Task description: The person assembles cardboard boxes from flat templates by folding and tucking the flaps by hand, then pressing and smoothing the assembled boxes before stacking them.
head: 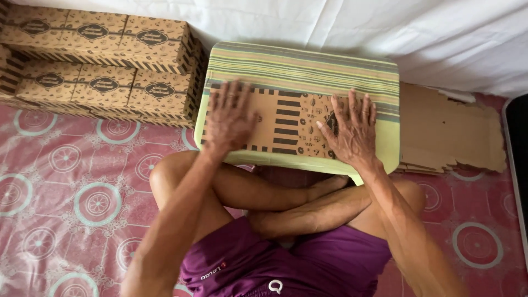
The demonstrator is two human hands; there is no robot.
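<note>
- Far left: stacked brown cartons (104, 66), assembled, dark oval emblem on each lid, striped band along the edges. Two tiers visible, sitting on the floor against the white cloth backdrop (385, 27).
- Floor: pink patterned mat (66, 187) with pale ring motifs, runs across the whole near side.
- Centre: small low table (302, 69), pale green rim, top covered in thin multicolour stripes. It stands over the person's crossed legs (286, 203).
- On the table, toward its near edge: flat printed cardboard sheet (289, 124). Brown kraft colour, unfolded, dark block bars in rows down the middle, small doodle-style icons on the right part, a checkered dark strip along the far and near edges. Lies flat, fully on the table top.
- Left hand (228, 118): palm down, fingers spread and straight, pressed on the left end of the sheet. Grips nothing.
- Right hand (355, 129): palm down, fingers spread, flat on the right end of the sheet, over the dark emblem area. Grips nothing.
- Hands well apart, middle of the sheet exposed between them.
- Right of the table: pile of plain brown flat cardboard blanks (448, 129) on the floor, ragged edges, just beside the table's right side.
- Near: purple shorts (286, 261), only partly in view.
</note>
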